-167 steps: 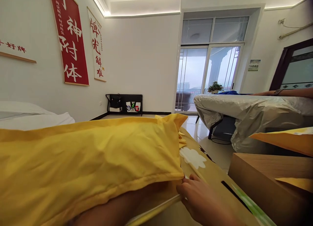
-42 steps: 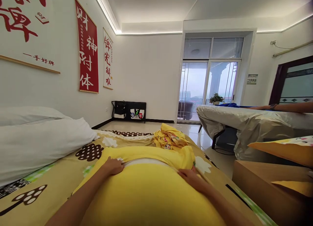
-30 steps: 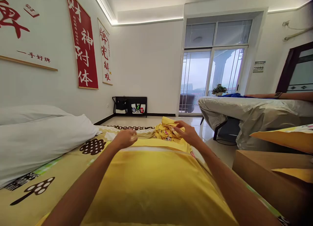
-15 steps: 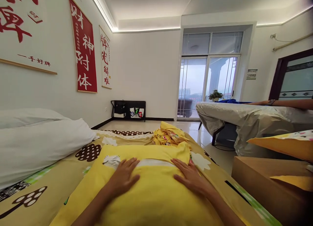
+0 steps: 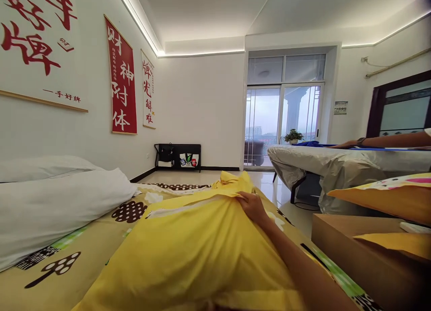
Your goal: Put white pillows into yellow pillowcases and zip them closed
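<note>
A yellow pillow in its pillowcase (image 5: 182,243) lies in front of me on the patterned bedsheet (image 5: 50,288). My right hand (image 5: 254,208) is closed on the far right edge of the pillowcase and lifts it, so the fabric is drawn into folds. Along the far side, a strip of white shows at the pillowcase's opening. My left hand is out of sight, below the frame or behind the raised cloth. Just beyond my right hand is a crumpled yellow cloth (image 5: 232,176), partly hidden by the pillowcase.
White pillows (image 5: 67,203) lie at the left. On the right stand a cardboard box (image 5: 336,239) and a yellow pillow (image 5: 387,192). Behind them, another person's arm (image 5: 390,141) rests over a plastic-covered table (image 5: 303,156). A black rack (image 5: 178,149) stands by the wall.
Both hands lay flat on the pillowcase before. The right hand has gripped its far right edge and raised it, while the left hand has left the view. The camera has tilted up slightly.
</note>
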Motion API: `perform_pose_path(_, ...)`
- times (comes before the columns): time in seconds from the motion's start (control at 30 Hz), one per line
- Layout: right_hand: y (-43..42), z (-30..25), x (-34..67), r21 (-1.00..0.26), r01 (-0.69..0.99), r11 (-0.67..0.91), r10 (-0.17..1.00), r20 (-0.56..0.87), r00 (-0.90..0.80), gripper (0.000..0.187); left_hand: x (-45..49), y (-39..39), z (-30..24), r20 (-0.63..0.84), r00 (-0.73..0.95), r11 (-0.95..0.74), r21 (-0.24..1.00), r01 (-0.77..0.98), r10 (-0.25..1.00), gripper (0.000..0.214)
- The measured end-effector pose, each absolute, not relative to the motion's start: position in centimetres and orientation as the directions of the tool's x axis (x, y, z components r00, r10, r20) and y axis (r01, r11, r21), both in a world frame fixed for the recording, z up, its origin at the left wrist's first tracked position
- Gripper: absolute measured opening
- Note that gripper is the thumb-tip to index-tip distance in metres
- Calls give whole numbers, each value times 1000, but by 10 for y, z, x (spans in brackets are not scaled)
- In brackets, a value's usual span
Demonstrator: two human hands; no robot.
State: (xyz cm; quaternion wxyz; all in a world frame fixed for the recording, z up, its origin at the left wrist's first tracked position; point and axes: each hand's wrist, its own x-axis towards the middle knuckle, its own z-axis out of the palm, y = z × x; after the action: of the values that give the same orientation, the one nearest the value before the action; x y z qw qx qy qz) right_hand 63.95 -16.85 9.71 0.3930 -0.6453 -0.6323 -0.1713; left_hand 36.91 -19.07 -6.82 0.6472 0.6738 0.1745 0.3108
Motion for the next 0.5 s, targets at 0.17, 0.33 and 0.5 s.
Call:
perform_pose_path(0.17,-218,135,576,-80,975,209,300,954,14,33,386,-155,8,149,458,120,854,-507,876,68)
perform_pose_path(0.33,-254,135,515,78,922,379,178,972,-155,35,349,-107,98,164,131,-133,966,-220,978,53)
perform_pose_path(0.5,-297,131,504,363,736,572,342,710,-616,58,264,-40,186,303,108,-318,931,178,947,63)
